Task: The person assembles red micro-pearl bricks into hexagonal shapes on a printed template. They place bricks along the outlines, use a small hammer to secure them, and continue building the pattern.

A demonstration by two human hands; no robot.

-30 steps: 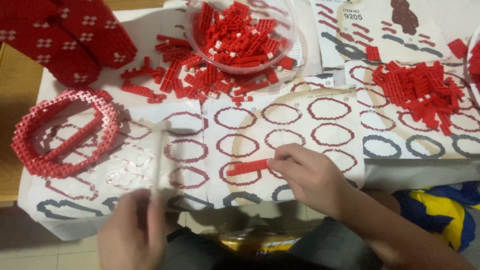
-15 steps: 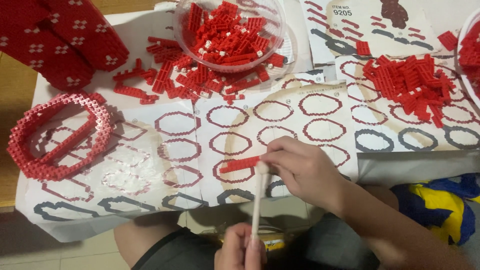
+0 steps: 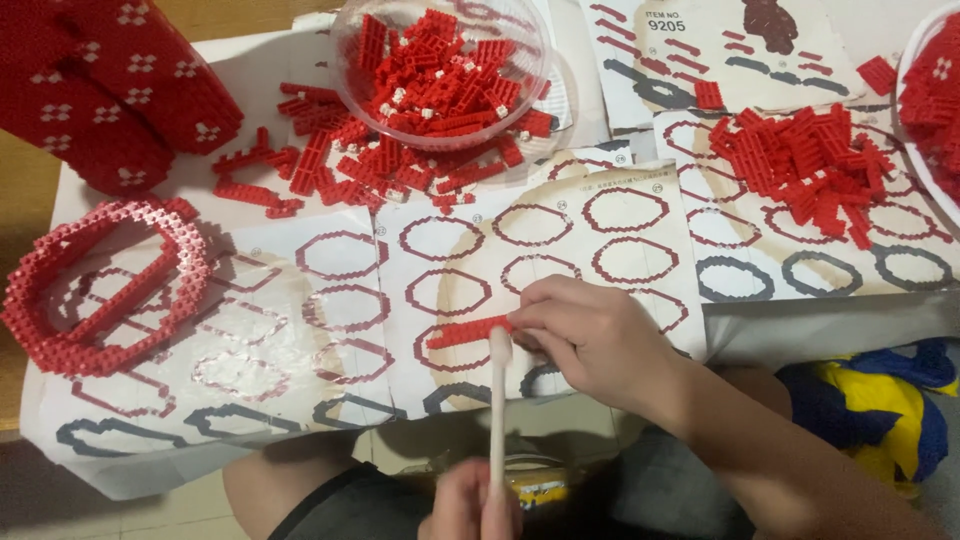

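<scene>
My right hand (image 3: 600,340) has its grip closed on a short strip of red bricks (image 3: 468,331), lying on the instruction sheet (image 3: 340,300) at the tabletop's near edge. My left hand (image 3: 472,505) clasps a pale stick (image 3: 497,400) touching the strip's end; a hard push could snap the strip

Instruction sheets (image 3: 560,250): white paper printed with red and grey oval rings, spread across the bench. Card (image 3: 740,40): white, top right, dark red figure.
</scene>
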